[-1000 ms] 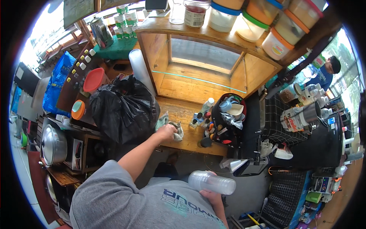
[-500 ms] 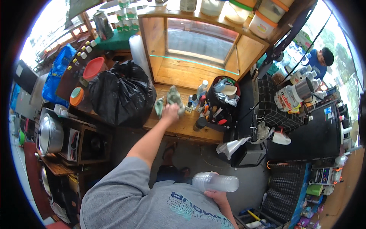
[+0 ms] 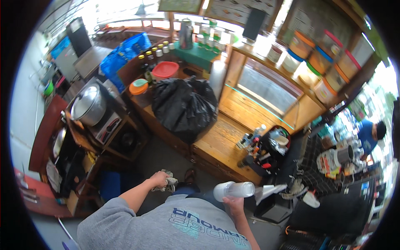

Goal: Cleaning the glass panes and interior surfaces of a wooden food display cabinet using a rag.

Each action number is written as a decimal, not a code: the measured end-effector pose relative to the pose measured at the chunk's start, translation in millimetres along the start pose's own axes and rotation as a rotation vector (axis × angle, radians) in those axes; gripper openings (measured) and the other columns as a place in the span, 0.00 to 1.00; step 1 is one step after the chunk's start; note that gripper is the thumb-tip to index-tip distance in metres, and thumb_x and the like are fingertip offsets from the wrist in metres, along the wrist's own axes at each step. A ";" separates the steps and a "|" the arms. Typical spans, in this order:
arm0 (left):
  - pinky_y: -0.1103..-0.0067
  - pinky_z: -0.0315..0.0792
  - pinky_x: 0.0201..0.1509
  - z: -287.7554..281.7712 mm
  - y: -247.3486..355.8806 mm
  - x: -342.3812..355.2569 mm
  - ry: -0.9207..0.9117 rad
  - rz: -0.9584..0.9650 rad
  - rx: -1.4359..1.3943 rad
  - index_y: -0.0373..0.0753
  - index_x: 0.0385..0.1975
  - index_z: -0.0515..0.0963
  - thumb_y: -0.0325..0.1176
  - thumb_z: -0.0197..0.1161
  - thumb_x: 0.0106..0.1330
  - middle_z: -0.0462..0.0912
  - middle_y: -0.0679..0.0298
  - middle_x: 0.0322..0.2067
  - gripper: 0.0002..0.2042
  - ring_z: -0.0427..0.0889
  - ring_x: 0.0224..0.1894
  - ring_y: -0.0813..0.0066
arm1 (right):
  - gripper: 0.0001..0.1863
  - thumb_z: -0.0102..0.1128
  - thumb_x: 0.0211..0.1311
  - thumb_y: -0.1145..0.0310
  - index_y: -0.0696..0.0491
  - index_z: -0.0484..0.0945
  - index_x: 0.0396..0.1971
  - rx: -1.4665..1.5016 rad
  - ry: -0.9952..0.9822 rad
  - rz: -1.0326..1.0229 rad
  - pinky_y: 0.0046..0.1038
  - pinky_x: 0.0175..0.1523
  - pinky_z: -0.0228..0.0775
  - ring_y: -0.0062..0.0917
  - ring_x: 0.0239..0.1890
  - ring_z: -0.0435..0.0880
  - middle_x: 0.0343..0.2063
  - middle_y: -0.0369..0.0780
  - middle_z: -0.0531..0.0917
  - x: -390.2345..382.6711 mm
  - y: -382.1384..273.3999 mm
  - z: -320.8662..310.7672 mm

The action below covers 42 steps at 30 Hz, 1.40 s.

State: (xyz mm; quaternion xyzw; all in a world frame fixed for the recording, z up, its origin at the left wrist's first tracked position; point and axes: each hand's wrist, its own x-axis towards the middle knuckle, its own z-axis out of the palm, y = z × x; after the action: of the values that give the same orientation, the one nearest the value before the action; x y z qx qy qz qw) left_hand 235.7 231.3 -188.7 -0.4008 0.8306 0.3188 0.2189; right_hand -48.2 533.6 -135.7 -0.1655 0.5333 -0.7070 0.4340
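My left hand (image 3: 159, 179) is closed round a crumpled greyish-green cloth (image 3: 170, 182), held low in front of me over the floor. In my right hand (image 3: 234, 203) is a stack of clear plastic cups (image 3: 234, 191), lying sideways close to my shirt; the fingers wrap it from below. Beyond both hands stands the wooden counter (image 3: 210, 139). On it are a big black plastic bag (image 3: 183, 108), several small bottles (image 3: 252, 141) and a black container (image 3: 276, 148) packed with mixed items.
To the left, a large metal pot (image 3: 88, 106) stands on a stove (image 3: 109, 129). A wooden display case (image 3: 246, 89) rises at the back, with lidded tubs (image 3: 301, 43) on top. A person in blue (image 3: 368, 135) is at the far right. A black bin (image 3: 273, 208) stands right of the cups.
My left hand has lifted the cloth off the counter and drawn it back toward my body. The view has swung left. My right hand still holds the cups.
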 end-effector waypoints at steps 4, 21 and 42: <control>0.64 0.76 0.57 1.0 -47.5 1.0 0.003 -0.120 -0.166 0.51 0.49 0.84 0.29 0.60 0.50 0.84 0.52 0.48 0.23 0.82 0.52 0.50 | 0.38 0.78 0.46 0.77 0.56 0.69 0.60 -0.058 -0.016 -0.009 0.34 0.60 0.73 0.28 0.53 0.79 0.51 0.37 0.78 70.4 1.3 40.0; 0.67 0.79 0.50 -26.4 -295.6 -50.0 0.286 -0.642 -0.586 0.45 0.45 0.86 0.39 0.70 0.47 0.88 0.55 0.41 0.21 0.87 0.45 0.57 | 0.37 0.83 0.40 0.52 0.64 0.75 0.44 -1.071 0.846 -0.376 0.42 0.47 0.79 0.48 0.40 0.84 0.38 0.54 0.84 318.9 121.9 63.0; 0.64 0.63 0.71 -126.5 -545.6 -173.9 1.223 -1.359 -0.654 0.46 0.72 0.57 0.41 0.75 0.52 0.53 0.44 0.73 0.46 0.61 0.71 0.47 | 0.48 0.79 0.48 0.54 0.63 0.63 0.64 -1.109 0.487 -0.152 0.40 0.63 0.67 0.44 0.57 0.76 0.54 0.56 0.76 259.9 92.6 35.4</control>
State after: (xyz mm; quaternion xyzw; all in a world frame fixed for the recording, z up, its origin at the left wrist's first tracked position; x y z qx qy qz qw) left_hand 762.7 -25.9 -185.6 -0.9326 0.2626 0.0759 -0.2356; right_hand -130.8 301.6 -265.0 -0.2379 0.8925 -0.3706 0.0974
